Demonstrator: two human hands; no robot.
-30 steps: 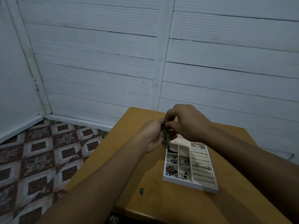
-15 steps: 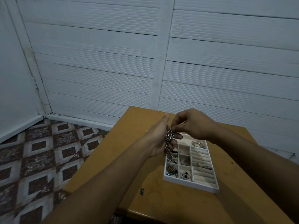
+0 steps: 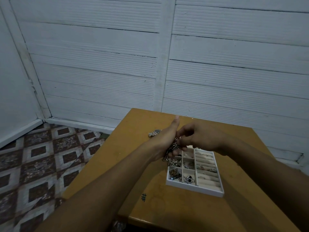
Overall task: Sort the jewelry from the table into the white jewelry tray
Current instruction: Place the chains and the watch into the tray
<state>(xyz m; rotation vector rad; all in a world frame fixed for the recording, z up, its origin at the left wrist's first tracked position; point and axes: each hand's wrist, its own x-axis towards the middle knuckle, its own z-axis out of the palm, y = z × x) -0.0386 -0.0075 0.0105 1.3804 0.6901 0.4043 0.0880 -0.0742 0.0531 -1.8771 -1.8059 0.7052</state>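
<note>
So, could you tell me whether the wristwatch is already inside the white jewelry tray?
No, the wristwatch lies on the bare table beyond the left hand, well apart from the white jewelry tray.

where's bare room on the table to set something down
Bare: between the tray and the near edge of the table; also beyond the watch toward the far edge. Crowded: left hand, right hand and chain above the tray.

A silver chain (image 3: 173, 149) is held bunched above the partly filled, compartmented white jewelry tray (image 3: 194, 188); a wristwatch (image 3: 154, 133) is seen lying apart.
</note>
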